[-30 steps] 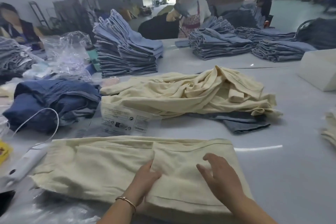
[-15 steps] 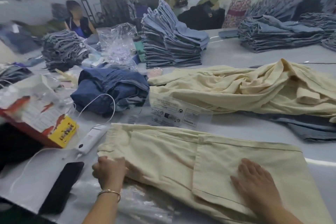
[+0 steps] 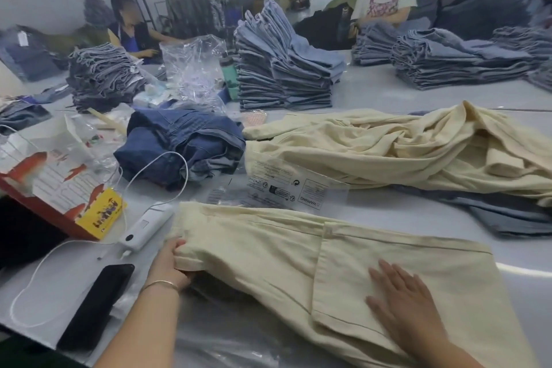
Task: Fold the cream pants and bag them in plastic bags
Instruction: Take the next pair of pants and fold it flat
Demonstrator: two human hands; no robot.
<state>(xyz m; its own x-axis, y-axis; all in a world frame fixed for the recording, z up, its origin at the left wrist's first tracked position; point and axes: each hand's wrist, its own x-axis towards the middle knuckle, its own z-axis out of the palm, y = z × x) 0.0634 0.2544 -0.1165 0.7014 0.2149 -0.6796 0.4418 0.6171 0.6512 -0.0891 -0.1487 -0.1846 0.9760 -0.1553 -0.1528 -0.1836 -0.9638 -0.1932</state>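
Where your left hand (image 3: 167, 263) had only touched, it now gripped the folded cream pants (image 3: 268, 251) by their end. Your right hand (image 3: 403, 302) stayed flat and open on them. One printed plastic bag (image 3: 295, 188) lay beyond.

A pale grey table (image 3: 388, 98) carries everything. At six o'clock lie the folded cream pants (image 3: 268, 248), over a sheet of clear plastic (image 3: 239, 337). At eight o'clock sit a black phone (image 3: 95, 308) and a white power bank (image 3: 146, 225); at nine, a red-and-white box (image 3: 53, 188). Printed plastic bags (image 3: 283, 188) lie at centre, crumpled dark denim (image 3: 185, 140) at ten, a loose cream heap (image 3: 403, 146) at two, and stacked jeans (image 3: 283, 69) at twelve.
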